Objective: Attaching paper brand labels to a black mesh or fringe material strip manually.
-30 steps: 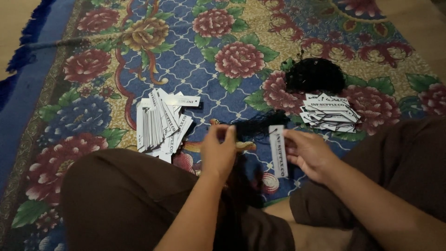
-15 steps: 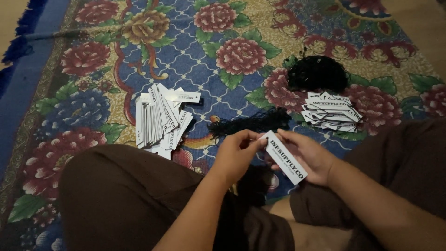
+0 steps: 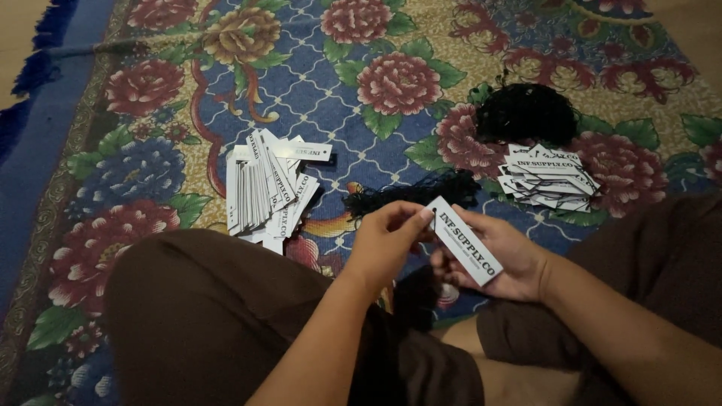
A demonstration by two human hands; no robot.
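The person sits cross-legged on a floral carpet (image 3: 361, 150), and both hands meet just in front of the knees.

The right hand (image 3: 496, 256) is closed around a white rectangular paper tag (image 3: 465, 240), which lies across its palm and fingers with the printed face up. The tag's long axis runs diagonally, from its upper end near the left hand's fingertips down and outward toward the right wrist. The left hand (image 3: 387, 240) is pinched shut at that upper end, thumb and forefinger touching the tag's top corner. A thin dark strand may run between those fingertips, but the view is too dim to confirm it.

The deciding relation is that the tag's upper end points toward the left hand, so the left hand is nearer to that end, while the right hand supports the rest of the tag's length.

Just beyond the hands, a loose bundle of black strings (image 3: 410, 194) lies on the carpet with its length running roughly left to right, slightly nearer the left hand. Farther off on the right side sits a larger dark heap of black strings (image 3: 526, 113), and just below it a small stack of white tags (image 3: 549, 177). On the left side, beside the left knee, a bigger spread pile of white tags (image 3: 267, 188) lies well apart from the hands.
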